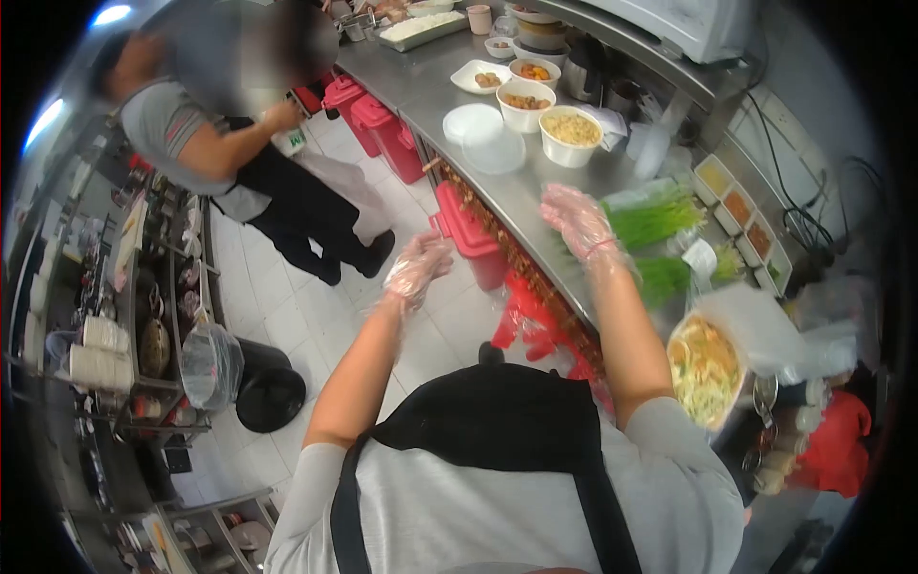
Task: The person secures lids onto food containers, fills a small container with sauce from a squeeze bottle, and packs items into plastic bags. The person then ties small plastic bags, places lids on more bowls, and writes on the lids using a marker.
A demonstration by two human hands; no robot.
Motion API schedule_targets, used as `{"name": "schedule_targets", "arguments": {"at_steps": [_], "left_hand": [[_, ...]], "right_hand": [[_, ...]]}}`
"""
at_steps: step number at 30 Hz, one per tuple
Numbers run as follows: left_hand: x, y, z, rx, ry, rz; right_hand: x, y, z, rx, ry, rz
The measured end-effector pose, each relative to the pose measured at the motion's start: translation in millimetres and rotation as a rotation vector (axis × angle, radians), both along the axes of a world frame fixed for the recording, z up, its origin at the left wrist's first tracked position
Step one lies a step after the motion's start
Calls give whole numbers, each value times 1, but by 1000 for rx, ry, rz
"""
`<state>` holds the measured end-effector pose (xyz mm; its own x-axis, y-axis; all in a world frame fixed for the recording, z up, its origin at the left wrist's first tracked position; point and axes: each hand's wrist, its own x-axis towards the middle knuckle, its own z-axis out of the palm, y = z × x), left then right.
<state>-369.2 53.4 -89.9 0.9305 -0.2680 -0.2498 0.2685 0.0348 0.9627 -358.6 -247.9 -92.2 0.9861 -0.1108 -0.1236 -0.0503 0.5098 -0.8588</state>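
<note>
A: How do the grips look?

B: Both appear released. The left grip (418,268) is loosely curled above the floor (435,330); the right grip (579,222) is relaxed by the tabletop (411,81). I see nothing held in either.

A: What's nearest?

B: A bunch of green stalks (655,222), just right of the right grip. I can't tell whether they touch.

A: How would it handle?

B: Light, I'd judge, pliable and easily bruised. Hold it gently around the middle; the clear plastic gloves (574,203) could slip.

A: Anything in the way?

B: A white slip (700,256) lies right of that grip, with small topping trays (724,221) farther right. A filled white bowl (571,153) stands beyond its fingertips. Shredded vegetables (703,373) sit beside its forearm.

A: And the other side?

B: A pink lidded bin (471,231) shows just right of the left grip.
</note>
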Motion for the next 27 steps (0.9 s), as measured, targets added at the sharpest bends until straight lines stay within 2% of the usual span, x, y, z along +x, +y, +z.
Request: {"name": "schedule_targets", "arguments": {"at_steps": [3,6,7,9,12,14,15,17,18,20,23,26,27], "left_hand": [[94,-35,-21,65,3,61],[156,-64,-10,214,-167,66],[174,-72,-7,179,-179,33],[225,-82,-38,341,-236,50],[268,-93,-73,502,-391,95],[293,-93,-90,528,-486,153],[300,-88,-83,358,-375,129],[309,-70,-46,36,-138,73],[320,-68,-33,13,-154,100],[347,-73,-18,-48,-190,165],[394,-90,-28,133,-331,117],[420,-95,-37,589,-698,-71],[428,-98,-43,549,-706,-67]], "right_hand": [[93,-13,-60,-164,54,-156],[174,-8,-92,-709,136,-264],[186,-6,-95,-872,127,-291],[203,0,-99,-1204,112,-334],[198,21,-70,-917,275,-116],[182,40,-48,-629,248,-125],[172,45,-36,-489,232,-134],[146,43,-9,-418,170,-117],[135,40,-4,-382,137,-115],[121,27,-4,-280,235,-330],[111,8,-12,-191,310,-571],[109,10,-6,-151,319,-725],[107,13,-3,-142,315,-769]]}}
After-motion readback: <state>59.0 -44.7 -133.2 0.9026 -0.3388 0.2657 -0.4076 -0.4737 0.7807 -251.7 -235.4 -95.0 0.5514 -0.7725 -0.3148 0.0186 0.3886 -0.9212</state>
